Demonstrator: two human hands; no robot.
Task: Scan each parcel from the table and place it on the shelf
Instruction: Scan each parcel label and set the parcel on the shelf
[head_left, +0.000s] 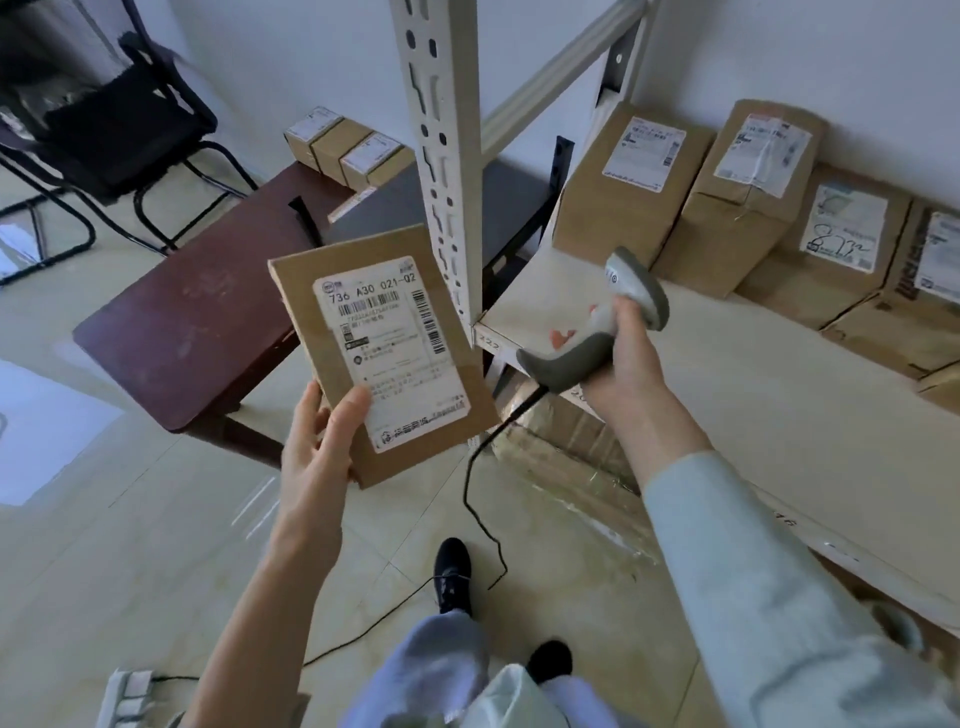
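Gripping a flat brown cardboard parcel (382, 348) by its lower corner in our left hand (317, 441), label up, between the dark wooden table (208, 332) and the pale metal shelf (727, 384), we clasp the grey corded handheld scanner (597, 332) in our right hand (623, 364). To scan cleanly, we should probably turn the scanner's head towards the barcode and hold the parcel steady.

Flat brown cardboard parcel (382, 353) with white barcode label facing up, tilted, held in the air beside the shelf (727, 384) post, grey handheld scanner (608, 327) with black cord, brown boxes (737, 208) lined up on the shelf, small boxes (345, 145) on the dark surface (208, 312)
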